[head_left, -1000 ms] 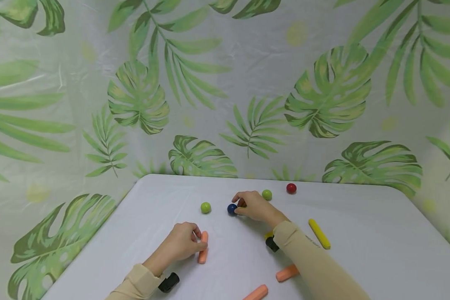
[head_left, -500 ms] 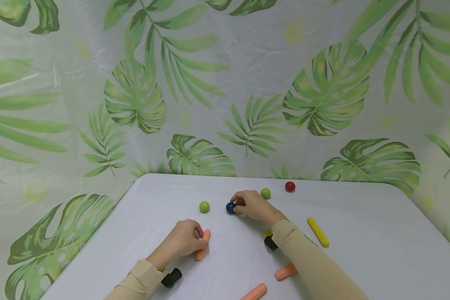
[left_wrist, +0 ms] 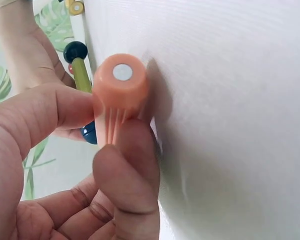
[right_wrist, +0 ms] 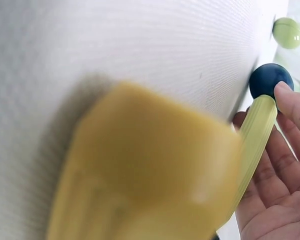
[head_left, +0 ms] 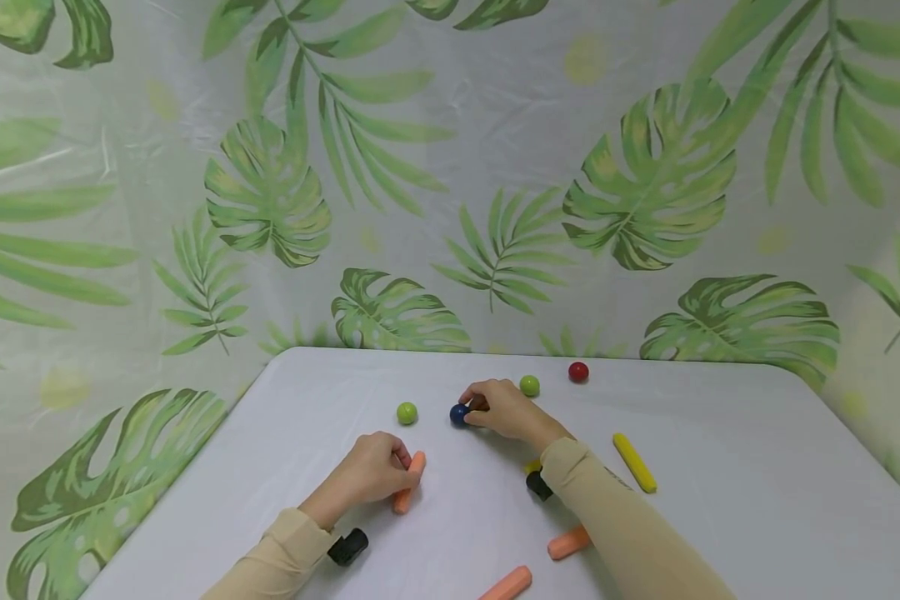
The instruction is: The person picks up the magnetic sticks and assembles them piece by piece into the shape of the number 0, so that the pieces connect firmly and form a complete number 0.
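In the head view my left hand [head_left: 371, 468] pinches an orange stick [head_left: 418, 463] between thumb and fingers, low over the table. Its near end, with a pale round disc, faces the left wrist camera. My right hand [head_left: 512, 411] holds a dark blue ball [head_left: 459, 415], with the thumb against it in the right wrist view. A yellow-green stick [right_wrist: 257, 127] touches that ball and runs along the right palm. In the left wrist view a dark ball [left_wrist: 75, 51] sits at this stick's other end. The right hand hides most of the stick from above.
Green balls [head_left: 407, 413] [head_left: 529, 385] and a red ball [head_left: 578, 372] lie towards the table's far edge. A yellow stick [head_left: 634, 463] lies right of the right forearm. Two more orange sticks [head_left: 508, 583] [head_left: 568, 543] lie near the front, one partly under that sleeve.
My left hand has moved slightly up and right with the orange stick, which now tilts more. The right hand stays at the blue ball. The whole head view has shifted a little.
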`<move>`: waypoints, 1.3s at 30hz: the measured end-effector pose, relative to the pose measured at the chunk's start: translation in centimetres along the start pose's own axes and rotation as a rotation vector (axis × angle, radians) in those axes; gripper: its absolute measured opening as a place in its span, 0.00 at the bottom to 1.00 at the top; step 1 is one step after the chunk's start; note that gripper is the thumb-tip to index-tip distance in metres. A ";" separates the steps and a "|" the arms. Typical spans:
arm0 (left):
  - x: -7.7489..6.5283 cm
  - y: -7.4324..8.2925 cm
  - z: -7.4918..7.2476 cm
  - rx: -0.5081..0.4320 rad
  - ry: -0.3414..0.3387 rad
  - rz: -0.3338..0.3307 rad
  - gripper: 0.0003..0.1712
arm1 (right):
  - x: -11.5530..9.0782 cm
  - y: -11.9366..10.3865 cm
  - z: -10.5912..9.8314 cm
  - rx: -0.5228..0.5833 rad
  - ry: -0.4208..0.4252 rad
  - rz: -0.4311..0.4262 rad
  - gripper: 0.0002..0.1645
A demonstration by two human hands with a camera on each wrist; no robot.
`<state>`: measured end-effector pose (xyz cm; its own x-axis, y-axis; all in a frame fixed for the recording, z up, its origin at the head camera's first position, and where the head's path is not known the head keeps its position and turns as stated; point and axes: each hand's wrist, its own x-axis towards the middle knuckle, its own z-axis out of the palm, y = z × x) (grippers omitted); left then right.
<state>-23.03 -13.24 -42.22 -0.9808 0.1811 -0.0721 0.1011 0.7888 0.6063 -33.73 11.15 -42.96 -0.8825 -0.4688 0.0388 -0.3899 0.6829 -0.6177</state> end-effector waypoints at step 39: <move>5.1 1.6 2.3 -0.307 -0.054 -0.048 0.12 | 0.4 -0.5 0.0 0.002 -0.018 -0.038 0.13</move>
<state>-27.49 -9.72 -43.47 -0.9722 0.1850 -0.1432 -0.0082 0.5848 0.8111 -33.89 10.65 -42.62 -0.8622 -0.5042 0.0484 -0.4225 0.6633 -0.6177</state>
